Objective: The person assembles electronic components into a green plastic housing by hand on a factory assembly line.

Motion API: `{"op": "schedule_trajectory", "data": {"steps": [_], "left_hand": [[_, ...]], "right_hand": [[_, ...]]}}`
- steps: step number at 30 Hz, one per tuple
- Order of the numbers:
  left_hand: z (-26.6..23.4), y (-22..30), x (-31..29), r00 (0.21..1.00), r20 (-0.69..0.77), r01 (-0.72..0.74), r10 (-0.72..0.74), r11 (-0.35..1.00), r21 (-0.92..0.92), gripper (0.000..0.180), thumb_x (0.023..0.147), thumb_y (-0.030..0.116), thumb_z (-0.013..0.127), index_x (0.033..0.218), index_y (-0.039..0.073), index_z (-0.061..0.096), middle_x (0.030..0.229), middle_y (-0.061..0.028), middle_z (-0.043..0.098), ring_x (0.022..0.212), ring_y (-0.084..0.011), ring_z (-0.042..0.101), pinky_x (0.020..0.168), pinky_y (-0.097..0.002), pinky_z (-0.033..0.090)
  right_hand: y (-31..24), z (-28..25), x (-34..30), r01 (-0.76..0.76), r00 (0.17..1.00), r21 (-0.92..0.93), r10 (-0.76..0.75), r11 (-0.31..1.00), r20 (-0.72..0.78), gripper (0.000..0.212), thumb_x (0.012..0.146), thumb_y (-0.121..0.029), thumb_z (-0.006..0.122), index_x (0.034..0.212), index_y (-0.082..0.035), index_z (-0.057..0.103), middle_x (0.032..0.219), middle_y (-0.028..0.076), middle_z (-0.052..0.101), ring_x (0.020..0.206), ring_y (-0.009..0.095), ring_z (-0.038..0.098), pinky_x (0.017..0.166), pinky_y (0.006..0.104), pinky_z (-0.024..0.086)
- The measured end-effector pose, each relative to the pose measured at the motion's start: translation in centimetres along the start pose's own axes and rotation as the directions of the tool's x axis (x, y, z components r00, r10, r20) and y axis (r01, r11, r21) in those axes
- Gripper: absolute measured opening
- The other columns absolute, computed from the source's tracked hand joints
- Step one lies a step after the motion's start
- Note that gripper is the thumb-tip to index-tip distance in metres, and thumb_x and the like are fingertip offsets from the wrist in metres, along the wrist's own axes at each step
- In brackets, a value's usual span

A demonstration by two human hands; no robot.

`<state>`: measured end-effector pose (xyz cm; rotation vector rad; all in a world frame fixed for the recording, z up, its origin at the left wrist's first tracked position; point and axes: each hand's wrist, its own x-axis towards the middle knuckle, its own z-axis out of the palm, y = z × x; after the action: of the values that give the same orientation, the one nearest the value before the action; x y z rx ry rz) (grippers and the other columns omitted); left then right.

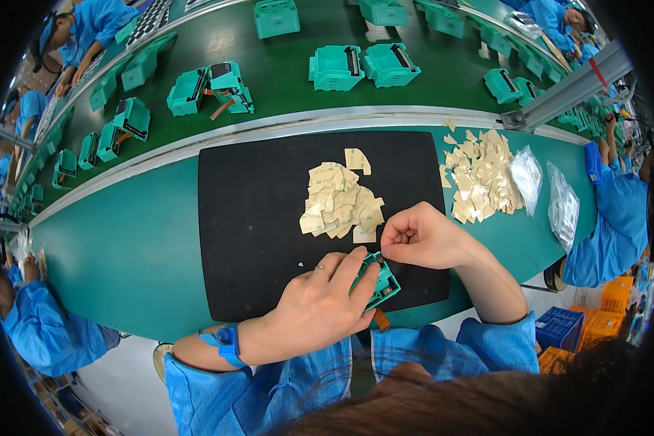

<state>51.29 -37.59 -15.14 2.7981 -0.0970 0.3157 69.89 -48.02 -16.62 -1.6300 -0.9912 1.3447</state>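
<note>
My left hand [316, 298] lies over a small teal plastic housing [387, 285] at the mat's near edge, its fingers closed around it. A short orange-brown flat cable [382, 320] sticks out below the housing. At the housing's upper right corner my right hand [432, 236] is pinched, thumb and forefinger together; what is between them, if anything, is too small to make out. Just beyond both hands, a pile of cream-coloured paper-backed pieces [338, 200] with faint green print rests on the black mat [251, 211]. One single piece [357, 160] lies apart behind it.
A larger heap of cream scraps [487, 174] is to the right, beside clear plastic bags [528, 178]. Beyond a metal rail [291, 121], a green conveyor [283, 73] carries several teal housings [336, 69]. A slanted metal post [574, 87] stands right. Co-workers in blue sit on both sides.
</note>
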Motion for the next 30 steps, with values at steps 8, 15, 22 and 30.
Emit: {"op": "schedule_trajectory", "data": {"steps": [8, 15, 22, 30], "left_hand": [[0.2, -0.1, 0.0, 1.000, 0.009, -0.002, 0.002, 1.000, 0.027, 0.051, 0.061, 0.027, 0.072, 0.105, 0.003, 0.061, 0.108, -0.0143, 0.053, 0.085, -0.0232, 0.056, 0.051, -0.0270, 0.052], [0.7, 0.1, -0.1, 1.000, -0.021, -0.009, 0.010, 0.999, 0.033, 0.051, 0.061, 0.027, 0.072, 0.105, 0.003, 0.061, 0.108, -0.0142, 0.053, 0.085, -0.0227, 0.056, 0.050, -0.0264, 0.052], [0.5, -0.2, 0.2, 1.000, 0.008, 0.003, -0.003, 1.000, 0.013, 0.052, 0.061, 0.026, 0.072, 0.105, 0.002, 0.060, 0.107, -0.0140, 0.052, 0.085, -0.0228, 0.055, 0.050, -0.0270, 0.052], [-0.3, -1.3, 0.8, 0.995, 0.081, 0.071, -0.062, 0.991, -0.113, 0.054, 0.058, 0.025, 0.073, 0.107, 0.003, 0.060, 0.108, -0.0134, 0.049, 0.082, -0.0256, 0.054, 0.052, -0.0320, 0.052]], "right_hand": [[-0.2, 0.0, -0.1, 0.041, 0.999, -0.024, -0.041, 0.999, -0.013, 0.009, 0.073, -0.005, 0.065, 0.071, 0.003, 0.060, 0.060, 0.002, 0.057, 0.055, 0.005, 0.051, 0.050, 0.0201, 0.042], [0.6, -0.2, -0.2, 0.043, 0.999, -0.019, -0.042, 0.999, 0.034, 0.005, 0.075, -0.001, 0.064, 0.076, 0.001, 0.060, 0.065, -0.002, 0.056, 0.059, 0.002, 0.049, 0.051, 0.0166, 0.040], [1.2, -0.2, 0.4, 0.043, 0.998, 0.054, -0.045, 0.998, 0.040, 0.005, 0.075, -0.002, 0.064, 0.074, 0.001, 0.060, 0.064, 0.000, 0.057, 0.059, 0.003, 0.050, 0.052, 0.0184, 0.041], [1.0, -0.2, 0.7, 0.099, 0.995, -0.060, -0.100, 0.993, -0.016, 0.003, 0.079, -0.003, 0.061, 0.079, 0.001, 0.060, 0.066, -0.003, 0.055, 0.060, 0.002, 0.048, 0.051, 0.0163, 0.039]]}}
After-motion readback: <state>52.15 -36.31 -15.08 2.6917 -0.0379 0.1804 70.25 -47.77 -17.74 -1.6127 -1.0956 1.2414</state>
